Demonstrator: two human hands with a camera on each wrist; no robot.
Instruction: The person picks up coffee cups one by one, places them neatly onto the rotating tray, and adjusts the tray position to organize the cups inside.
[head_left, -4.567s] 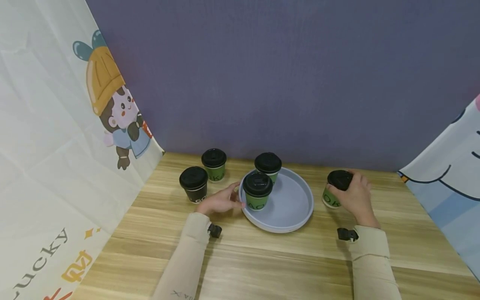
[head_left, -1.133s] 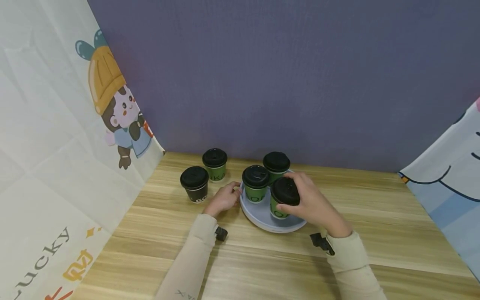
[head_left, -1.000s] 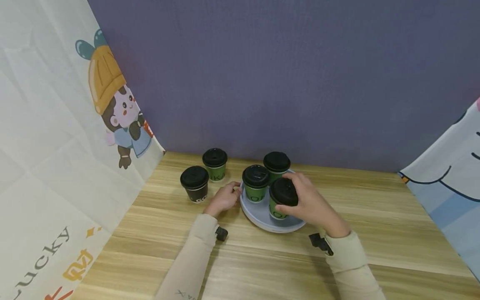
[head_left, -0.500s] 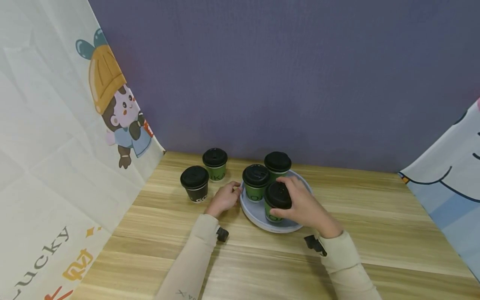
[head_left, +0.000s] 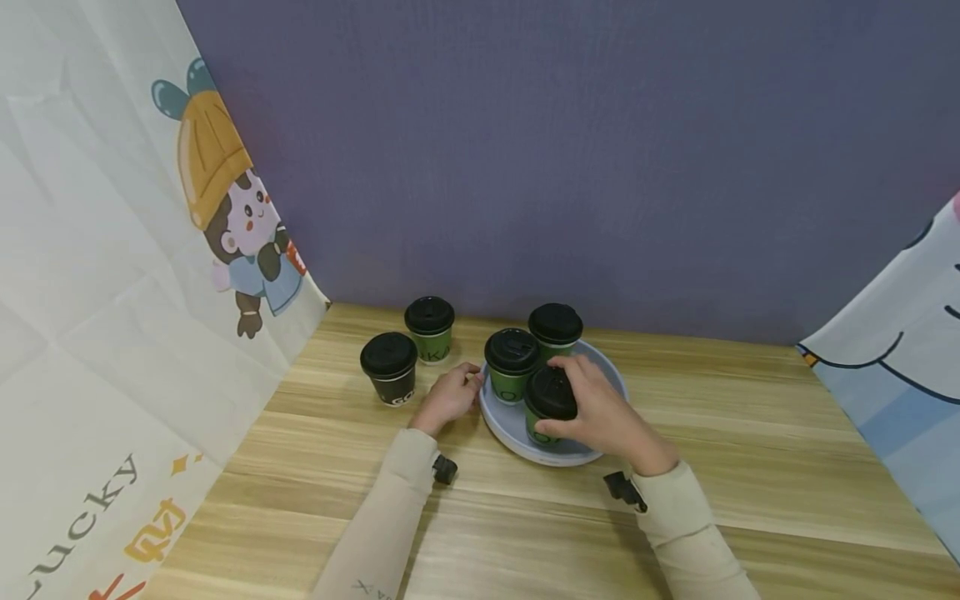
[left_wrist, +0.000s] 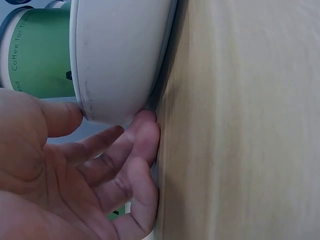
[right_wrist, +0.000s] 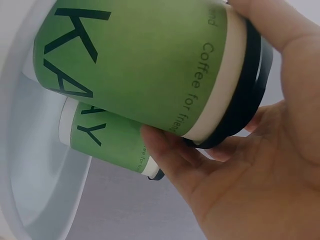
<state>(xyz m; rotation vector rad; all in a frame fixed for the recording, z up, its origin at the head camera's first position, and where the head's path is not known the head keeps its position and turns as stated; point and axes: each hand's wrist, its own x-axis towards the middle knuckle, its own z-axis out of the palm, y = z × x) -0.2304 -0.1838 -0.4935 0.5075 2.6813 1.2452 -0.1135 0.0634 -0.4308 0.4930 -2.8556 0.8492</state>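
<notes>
My right hand (head_left: 600, 417) grips a green paper coffee cup (head_left: 551, 396) by its black lid and upper side. This cup stands upright at the front of a round pale-grey tray (head_left: 555, 458); in the right wrist view its base (right_wrist: 42, 65) is at the tray's floor. Two more green lidded cups stand on the tray, one at the left (head_left: 512, 358) and one at the back (head_left: 555, 325). At the tray's left edge my left hand (head_left: 450, 398) holds the rim, thumb (left_wrist: 65, 119) on top and fingertips low against the side.
Left of the tray, on the wooden table (head_left: 480, 533), stand a black lidded cup (head_left: 390, 371) and a green lidded cup (head_left: 431, 329) behind it. A dark partition (head_left: 570, 167) rises along the back edge. Printed cloths hang at both sides.
My right hand has carried the cup from the table at the right onto the tray, then slid left with it. Both other tray cups sit slightly differently. My left hand stays at the rim.
</notes>
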